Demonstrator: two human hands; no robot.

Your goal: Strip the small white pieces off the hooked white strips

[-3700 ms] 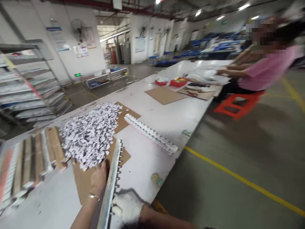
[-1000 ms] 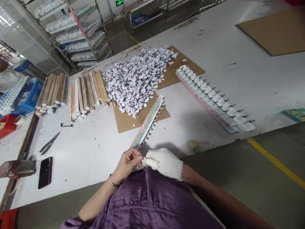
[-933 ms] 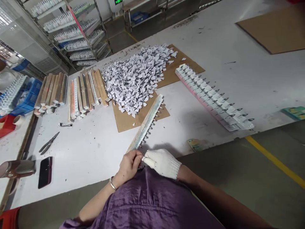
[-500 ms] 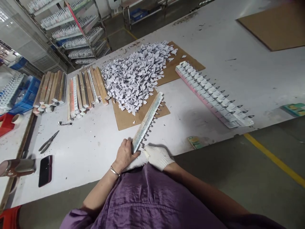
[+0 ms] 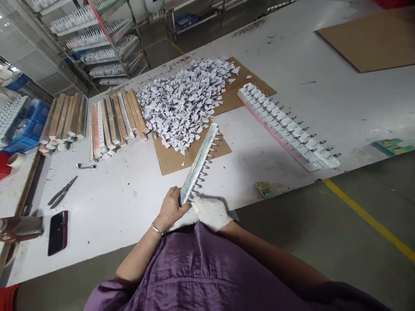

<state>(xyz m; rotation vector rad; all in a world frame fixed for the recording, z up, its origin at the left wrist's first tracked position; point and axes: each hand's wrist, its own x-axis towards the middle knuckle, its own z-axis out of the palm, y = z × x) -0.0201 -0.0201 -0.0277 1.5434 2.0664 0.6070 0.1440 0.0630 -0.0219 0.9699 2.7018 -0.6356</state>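
The left hand (image 5: 170, 209) grips the pegged bar (image 5: 199, 162), likely light, stiff and best held by this near end, aimed at one o'clock over the worktop (image 5: 106, 203); whether the gloved right hand (image 5: 211, 212) grips anything is unclear.

I see rough, paint-smeared strip (image 5: 198, 165); matt knitted-cloth glove (image 5: 212, 214); shirt (image 5: 201, 268) of softly glossy cloth; glossy metal bangle (image 5: 156, 228); matt cardboard (image 5: 175, 162); smooth table (image 5: 110, 203).

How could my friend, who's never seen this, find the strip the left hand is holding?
On the white table, find the pile of white pieces on brown cardboard. Near its lower right side, a pale strip slants to the bare left hand. Unlike the wider strip at right, spiky along two rows, it's spiky along one edge only.
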